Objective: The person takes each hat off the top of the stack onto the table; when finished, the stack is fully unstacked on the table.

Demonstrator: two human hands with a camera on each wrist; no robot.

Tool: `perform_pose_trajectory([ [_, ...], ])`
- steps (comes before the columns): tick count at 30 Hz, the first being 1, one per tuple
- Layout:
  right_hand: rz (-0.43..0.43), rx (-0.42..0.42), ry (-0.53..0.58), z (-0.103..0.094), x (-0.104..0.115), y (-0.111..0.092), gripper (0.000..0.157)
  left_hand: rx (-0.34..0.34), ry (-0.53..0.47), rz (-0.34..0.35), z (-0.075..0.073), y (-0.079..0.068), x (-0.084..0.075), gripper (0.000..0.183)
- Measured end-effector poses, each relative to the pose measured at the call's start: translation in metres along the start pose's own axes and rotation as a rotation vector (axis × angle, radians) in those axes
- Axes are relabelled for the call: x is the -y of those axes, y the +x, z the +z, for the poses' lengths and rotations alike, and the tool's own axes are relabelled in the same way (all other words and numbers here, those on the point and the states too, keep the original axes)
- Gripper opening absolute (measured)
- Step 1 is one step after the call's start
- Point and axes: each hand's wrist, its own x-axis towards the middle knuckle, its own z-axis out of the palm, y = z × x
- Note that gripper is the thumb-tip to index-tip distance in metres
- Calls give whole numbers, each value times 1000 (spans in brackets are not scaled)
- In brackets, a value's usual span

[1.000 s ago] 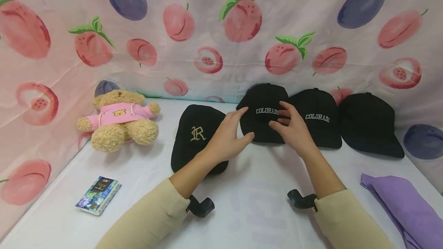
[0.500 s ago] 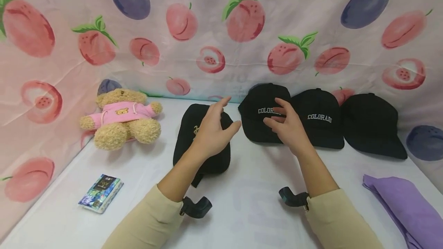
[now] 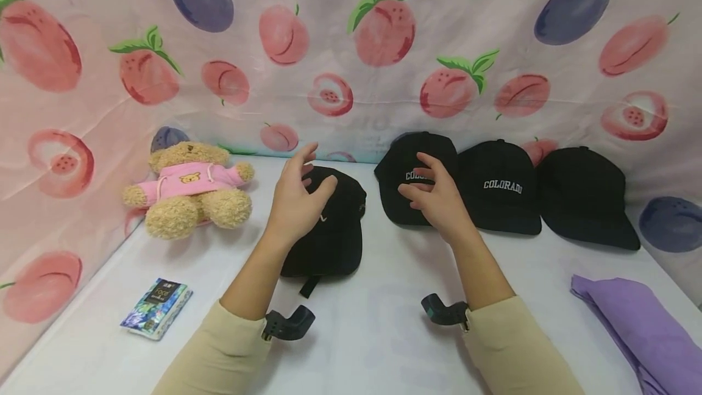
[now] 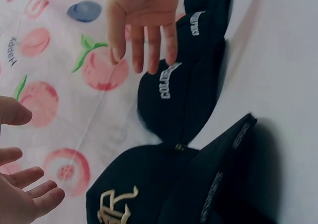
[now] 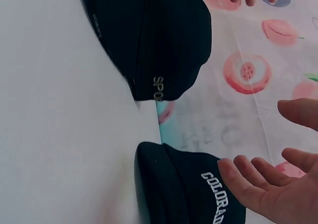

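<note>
My left hand (image 3: 298,206) is raised over the left part of a black baseball cap (image 3: 337,245), fingers loosely bent and holding nothing. In the head view this hand hides most of the cap's gold letter, which shows in the left wrist view. My right hand (image 3: 436,203) hovers with relaxed, parted fingers in front of a black cap with white COLORADO lettering (image 3: 397,203), covering part of the word. Beside that stand a second COLORADO cap (image 3: 501,206) and a plain black cap (image 3: 584,200). Both palms face inward, apart from each other.
A teddy bear (image 3: 189,191) in a pink hoodie sits at the back left. Near the left front lies a tissue pack (image 3: 156,309). Folded purple cloth (image 3: 636,322) lies at the right edge. Fruit-print fabric (image 3: 340,35) hangs behind the white table (image 3: 373,334).
Both hands have shifted left, the left one further than the right, so the gap between them is wider. The caps, bear, tissue pack and cloth show no clear movement.
</note>
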Motion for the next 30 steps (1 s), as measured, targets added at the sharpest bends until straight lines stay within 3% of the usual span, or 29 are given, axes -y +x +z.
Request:
perform_pose_trajectory([
  [10, 17, 30, 39, 16, 0, 3, 80, 38, 9, -77, -21, 1, 7, 72],
  [19, 37, 53, 92, 32, 3, 5, 80, 169, 102, -184, -37, 2, 12, 88],
  [30, 74, 83, 112, 52, 2, 11, 77, 286, 138, -217, -48, 4, 26, 106],
])
